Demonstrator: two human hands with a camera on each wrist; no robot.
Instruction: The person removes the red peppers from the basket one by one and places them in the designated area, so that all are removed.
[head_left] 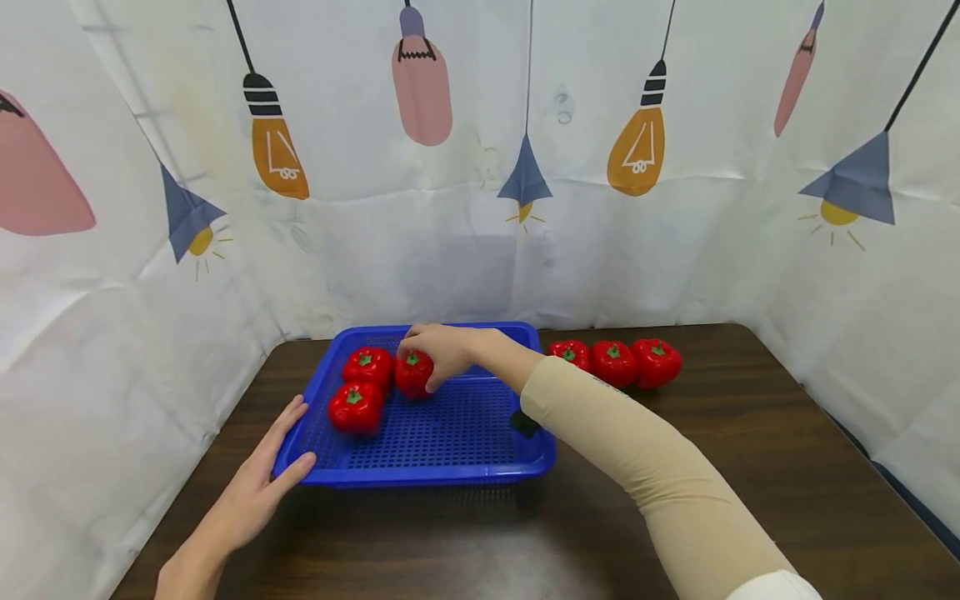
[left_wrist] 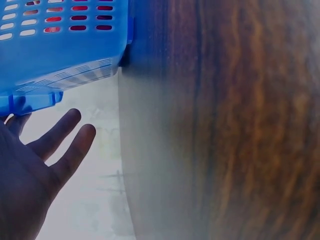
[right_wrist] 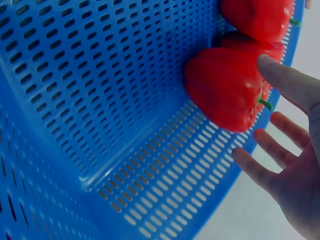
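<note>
Inside a blue perforated basket sit a back-left red bell pepper, a front-left bell pepper and a right bell pepper, green stems up. My right hand is over the right one, thumb and fingers at either side. In the right wrist view, that pepper rests in the basket; the thumb overlaps it while the other fingers are spread, seemingly apart from it. My left hand lies at the basket's front-left corner, fingers extended along the rim; the left wrist view shows them loosely spread.
Three more red bell peppers stand in a row on the dark wooden table, right of the basket, the leftmost partly behind my right arm. A small dark object shows by my right sleeve. Printed white curtains enclose the table.
</note>
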